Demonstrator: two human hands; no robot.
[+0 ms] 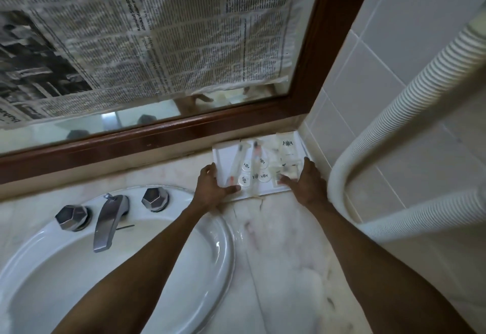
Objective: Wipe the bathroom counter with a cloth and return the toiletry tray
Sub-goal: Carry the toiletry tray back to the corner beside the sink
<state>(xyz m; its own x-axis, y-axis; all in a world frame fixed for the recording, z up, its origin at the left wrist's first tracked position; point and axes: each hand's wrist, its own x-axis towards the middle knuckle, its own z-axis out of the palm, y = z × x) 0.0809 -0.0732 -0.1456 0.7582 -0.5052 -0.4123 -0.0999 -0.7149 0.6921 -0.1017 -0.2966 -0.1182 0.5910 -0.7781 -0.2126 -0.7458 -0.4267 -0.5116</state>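
A white toiletry tray [223, 156] lies on the marble counter [284, 254] in the far right corner, against the mirror frame and the tiled wall. It carries several wrapped toiletries with round white lids. My left hand [210, 189] grips the tray's left front corner, thumb on top near a lid. My right hand [307, 183] grips its right front edge, fingers laid over the wrapped items. No cloth is in view.
A white oval sink [223, 233] with a metal faucet [109, 220] and two faceted knobs sits left of the counter. A wood-framed mirror [328, 52] covered with newspaper stands behind. A white ribbed hose [410, 102] loops along the tiled wall at right.
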